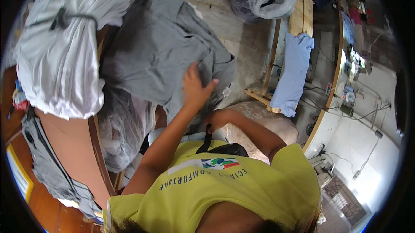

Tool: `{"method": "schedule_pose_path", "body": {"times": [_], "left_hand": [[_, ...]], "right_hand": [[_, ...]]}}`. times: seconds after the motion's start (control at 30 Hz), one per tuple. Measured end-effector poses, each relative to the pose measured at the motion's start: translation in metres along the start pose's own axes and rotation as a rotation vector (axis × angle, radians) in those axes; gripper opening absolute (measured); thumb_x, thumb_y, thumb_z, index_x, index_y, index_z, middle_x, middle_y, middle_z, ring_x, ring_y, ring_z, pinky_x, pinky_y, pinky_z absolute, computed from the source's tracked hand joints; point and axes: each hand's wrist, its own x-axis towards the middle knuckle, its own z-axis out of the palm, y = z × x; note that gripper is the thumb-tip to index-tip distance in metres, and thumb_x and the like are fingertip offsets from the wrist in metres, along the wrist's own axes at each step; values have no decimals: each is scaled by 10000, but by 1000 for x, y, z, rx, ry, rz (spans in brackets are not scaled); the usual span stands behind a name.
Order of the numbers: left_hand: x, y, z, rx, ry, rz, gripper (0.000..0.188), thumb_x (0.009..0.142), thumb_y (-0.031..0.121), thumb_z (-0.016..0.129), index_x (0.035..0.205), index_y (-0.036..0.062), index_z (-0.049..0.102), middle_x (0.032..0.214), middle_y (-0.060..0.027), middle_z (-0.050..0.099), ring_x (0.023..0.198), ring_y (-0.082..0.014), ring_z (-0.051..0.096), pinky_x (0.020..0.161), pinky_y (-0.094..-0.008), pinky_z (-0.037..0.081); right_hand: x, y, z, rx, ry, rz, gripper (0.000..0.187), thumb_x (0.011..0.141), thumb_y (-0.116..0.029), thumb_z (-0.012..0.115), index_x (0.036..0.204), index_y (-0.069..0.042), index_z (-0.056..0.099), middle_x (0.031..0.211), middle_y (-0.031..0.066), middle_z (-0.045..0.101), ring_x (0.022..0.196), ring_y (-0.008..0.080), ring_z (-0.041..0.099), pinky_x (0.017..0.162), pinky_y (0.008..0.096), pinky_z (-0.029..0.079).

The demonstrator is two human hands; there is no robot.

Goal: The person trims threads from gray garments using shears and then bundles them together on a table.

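On the near part of a grey garment (162, 45), left hand (196, 88) open, palm down, fingers spread. Closer to a yellow-green shirt (246, 185), right hand (219, 119) turned inward, fingers curled by a black strap (205, 141); impossible to tell whether gripping. Garment draped out ahead of the shirt, to all appearances being smoothed or arranged; next move likely calling for a light palm and a sure hold on loose folds. Farther left, white cloth bundle (60, 73); farther right, light-blue cloth (294, 73) on wooden bench (303, 10); beyond, plastic-lined bin (259, 4).
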Motion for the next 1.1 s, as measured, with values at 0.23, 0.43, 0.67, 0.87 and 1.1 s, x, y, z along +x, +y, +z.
{"method": "schedule_pose_path", "body": {"times": [0.23,0.43,0.67,0.87,1.1], "left_hand": [[70,-59,-35,343,652,56,585,882,496,474,1332,135,375,1349,-207,303,1198,-397,311,976,-528,264],[153,-91,-51,488,749,-56,697,854,649,315,1421,253,223,1474,-183,79,1319,-474,51,984,-666,127],[185,-105,-34,454,649,-340,777,797,751,211,1436,316,130,1495,-143,5,1306,-529,-61,890,-774,58],[187,-105,-38,422,625,-313,784,796,752,206,1437,306,136,1494,-147,-5,1302,-527,-106,888,-774,37],[184,-106,-36,393,658,-320,782,799,743,234,1433,290,167,1493,-150,2,1295,-534,-126,890,-771,23]], "right_hand": [[-40,149,-159,472,1395,-5,252,856,-99,407,1027,-83,591,862,57,650,806,182,616,722,290,467],[42,204,-222,346,1097,-72,434,724,-49,574,1152,-116,568,1061,122,625,988,301,580,865,361,440],[8,203,-245,-86,668,67,375,669,-203,681,1023,-87,636,875,124,649,877,305,611,736,401,466],[6,256,-273,606,1280,-100,237,753,-212,631,894,-22,646,780,96,643,739,188,595,669,332,463],[13,173,-256,266,1077,-310,191,791,-154,566,911,-12,613,769,32,615,723,147,569,650,282,443]]}}
